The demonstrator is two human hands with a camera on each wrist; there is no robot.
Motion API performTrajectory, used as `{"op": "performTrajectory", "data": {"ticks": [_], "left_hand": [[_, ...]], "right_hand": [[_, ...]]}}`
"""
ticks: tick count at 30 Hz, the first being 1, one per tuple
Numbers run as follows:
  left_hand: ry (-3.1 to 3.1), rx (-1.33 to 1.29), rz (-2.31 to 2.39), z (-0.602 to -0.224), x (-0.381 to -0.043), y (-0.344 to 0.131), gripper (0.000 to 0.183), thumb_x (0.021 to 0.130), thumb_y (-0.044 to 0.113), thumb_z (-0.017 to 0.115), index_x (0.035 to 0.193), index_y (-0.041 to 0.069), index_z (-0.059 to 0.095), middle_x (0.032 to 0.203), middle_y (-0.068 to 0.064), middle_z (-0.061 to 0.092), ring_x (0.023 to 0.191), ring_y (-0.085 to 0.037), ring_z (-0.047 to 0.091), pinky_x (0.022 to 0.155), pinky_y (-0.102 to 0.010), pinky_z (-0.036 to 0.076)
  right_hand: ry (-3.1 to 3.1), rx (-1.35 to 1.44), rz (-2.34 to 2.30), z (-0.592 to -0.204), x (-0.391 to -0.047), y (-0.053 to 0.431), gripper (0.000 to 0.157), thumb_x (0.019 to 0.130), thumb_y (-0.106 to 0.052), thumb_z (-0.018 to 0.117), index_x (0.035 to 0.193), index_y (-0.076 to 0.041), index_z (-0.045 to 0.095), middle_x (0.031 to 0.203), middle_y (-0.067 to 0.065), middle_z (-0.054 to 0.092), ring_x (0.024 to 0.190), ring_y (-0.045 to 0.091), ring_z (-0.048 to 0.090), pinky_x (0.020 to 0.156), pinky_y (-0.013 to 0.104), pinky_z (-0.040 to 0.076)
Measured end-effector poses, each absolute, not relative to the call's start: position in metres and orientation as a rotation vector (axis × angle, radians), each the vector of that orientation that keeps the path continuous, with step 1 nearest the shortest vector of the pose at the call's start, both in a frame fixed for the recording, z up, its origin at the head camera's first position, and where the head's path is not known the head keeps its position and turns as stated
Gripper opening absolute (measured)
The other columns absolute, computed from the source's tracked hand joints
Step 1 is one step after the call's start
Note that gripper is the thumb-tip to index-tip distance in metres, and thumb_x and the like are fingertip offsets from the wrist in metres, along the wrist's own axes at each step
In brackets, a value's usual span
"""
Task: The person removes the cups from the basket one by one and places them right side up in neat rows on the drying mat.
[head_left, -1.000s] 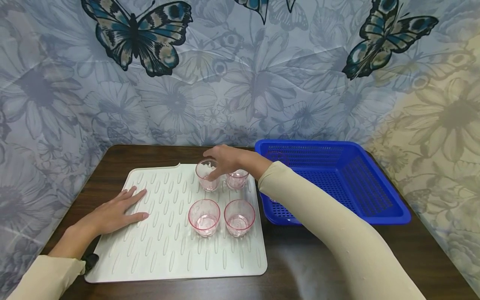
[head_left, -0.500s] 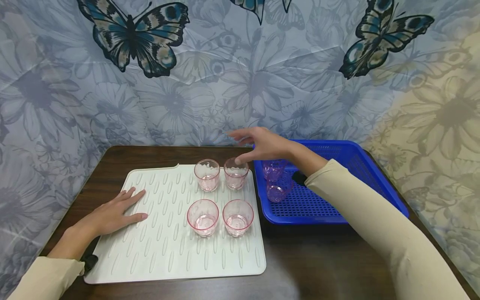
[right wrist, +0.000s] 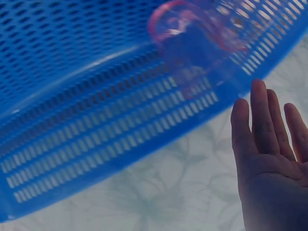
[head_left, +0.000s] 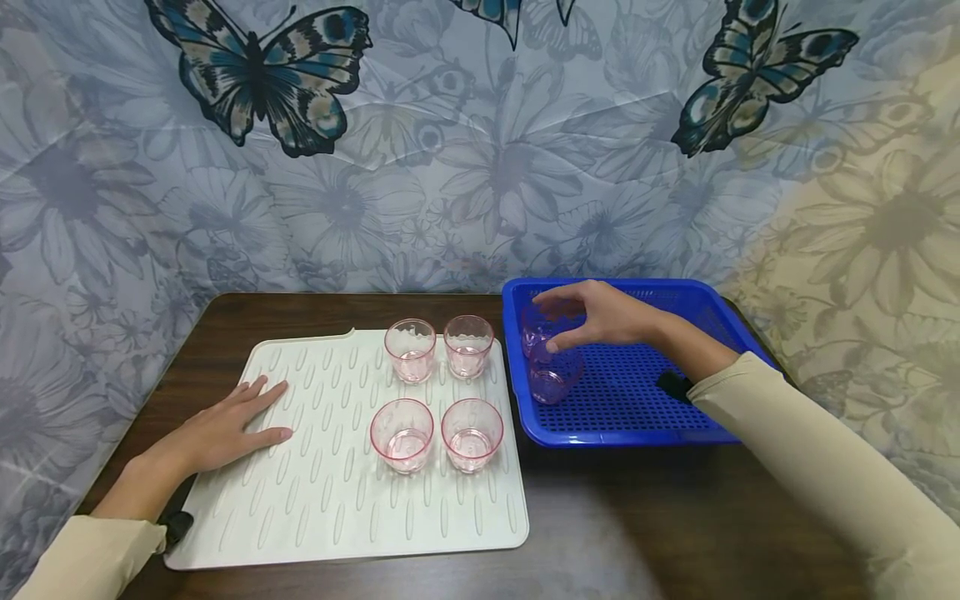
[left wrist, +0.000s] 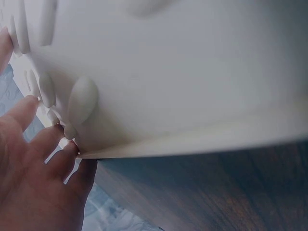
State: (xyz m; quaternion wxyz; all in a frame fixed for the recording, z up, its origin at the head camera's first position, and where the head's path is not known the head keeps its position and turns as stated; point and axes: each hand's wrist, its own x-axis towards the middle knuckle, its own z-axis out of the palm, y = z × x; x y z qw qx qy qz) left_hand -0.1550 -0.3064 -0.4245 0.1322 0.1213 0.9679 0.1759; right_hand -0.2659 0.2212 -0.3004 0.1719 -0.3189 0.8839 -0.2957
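Note:
My left hand (head_left: 217,433) rests flat with spread fingers on the left edge of a white ridged drying mat (head_left: 322,517). Toward the mat's right side, several clear glasses with pink rims stand upright, among them a front glass (head_left: 471,442) and a back glass (head_left: 468,350). Over the left part of a blue plastic basket (head_left: 637,438) hovers my right hand (head_left: 611,315), thumb and fingers apart. Just below it are two more pink-tinted glasses, a nearer glass (head_left: 551,386) and a farther one partly hidden by the fingers. A glass (right wrist: 192,48) also shows beyond the fingertips in the right wrist view.
Mat and basket sit side by side on a dark wooden table (head_left: 600,533). Behind the table hangs a cloth (head_left: 480,208) printed with flowers and butterflies. The basket's raised walls surround its glasses.
My right hand has let go of a glass at the mat's back row and moved right, past its neighbour, to above the basket's glasses. The left hand stays in place.

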Motion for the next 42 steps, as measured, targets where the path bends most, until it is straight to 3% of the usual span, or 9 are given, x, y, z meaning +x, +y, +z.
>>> {"op": "performTrajectory", "data": {"ticks": [14, 27, 36, 42], "left_hand": [[2.828, 0.350, 0.484, -0.428, -0.155, -0.307, 0.086, 0.092, 0.061, 0.058, 0.156, 0.008, 0.033, 0.157, -0.033, 0.024, 0.141, -0.058, 0.018, 0.096, -0.081, 0.024], [2.830, 0.352, 0.486, -0.425, -0.155, -0.305, 0.086, 0.092, 0.061, 0.059, 0.155, 0.008, 0.034, 0.157, -0.032, 0.024, 0.141, -0.058, 0.019, 0.097, -0.080, 0.024], [2.822, 0.346, 0.498, -0.425, -0.154, -0.305, 0.086, 0.092, 0.061, 0.059, 0.155, 0.009, 0.033, 0.157, -0.032, 0.023, 0.142, -0.057, 0.018, 0.097, -0.081, 0.023], [2.823, 0.347, 0.501, -0.425, -0.154, -0.305, 0.086, 0.092, 0.061, 0.059, 0.156, 0.009, 0.033, 0.157, -0.032, 0.023, 0.142, -0.057, 0.019, 0.096, -0.081, 0.023]], "right_hand": [[2.564, -0.892, -0.678, -0.320, -0.250, 0.252, 0.075, 0.079, -0.028, 0.086, 0.140, 0.002, 0.053, 0.129, 0.021, 0.064, 0.119, 0.036, 0.061, 0.098, 0.055, 0.047], [2.545, -1.004, -0.594, -0.335, -0.247, 0.241, 0.082, 0.077, -0.025, 0.088, 0.143, 0.003, 0.049, 0.135, 0.021, 0.059, 0.115, 0.037, 0.064, 0.091, 0.050, 0.053], [2.590, -1.000, -0.561, -0.336, -0.244, 0.236, 0.081, 0.078, -0.023, 0.086, 0.144, 0.003, 0.047, 0.128, 0.023, 0.063, 0.112, 0.037, 0.065, 0.091, 0.053, 0.052], [2.615, -0.990, -0.560, -0.329, -0.243, 0.238, 0.078, 0.079, -0.026, 0.086, 0.144, 0.000, 0.050, 0.123, 0.019, 0.066, 0.111, 0.034, 0.066, 0.089, 0.050, 0.054]]}}
